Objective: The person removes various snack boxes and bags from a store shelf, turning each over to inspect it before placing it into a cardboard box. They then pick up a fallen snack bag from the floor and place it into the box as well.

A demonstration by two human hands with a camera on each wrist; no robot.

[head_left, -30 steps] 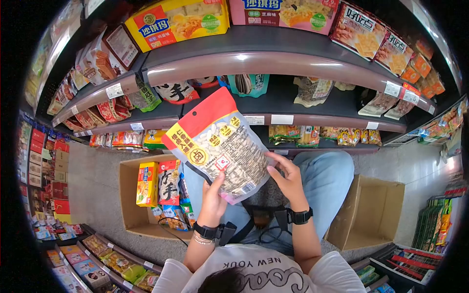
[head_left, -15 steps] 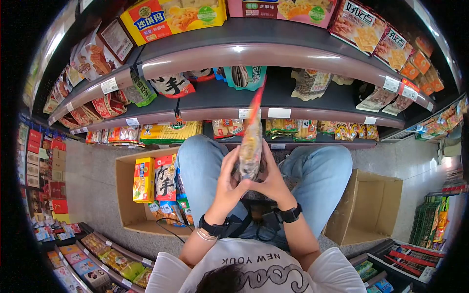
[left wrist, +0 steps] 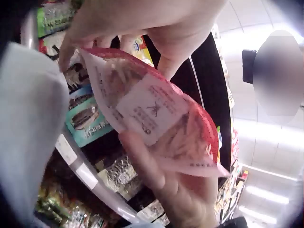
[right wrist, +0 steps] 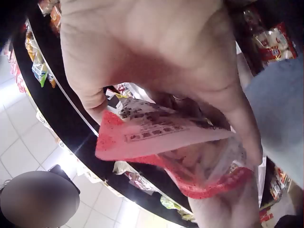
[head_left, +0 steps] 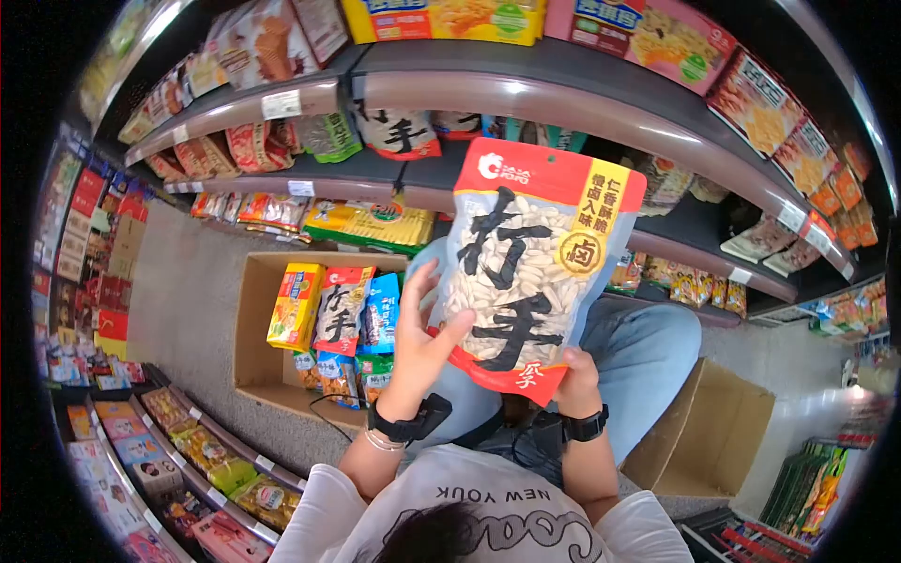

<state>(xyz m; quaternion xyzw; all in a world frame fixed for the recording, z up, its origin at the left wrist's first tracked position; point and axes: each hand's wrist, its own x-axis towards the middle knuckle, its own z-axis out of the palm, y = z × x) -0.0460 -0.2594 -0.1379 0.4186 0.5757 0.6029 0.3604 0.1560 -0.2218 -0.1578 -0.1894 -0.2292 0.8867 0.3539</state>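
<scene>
Turned from edge-on to face-up toward the head view, the bag now shows its red-and-white front, with the left hand gripping its left side, thumb on the front, and the right hand pinching its lower right corner. Both hands hold it above the lap, in front of the shelf. Beyond them, a carton of packets sits beside the left leg, another carton beside the right.
</scene>
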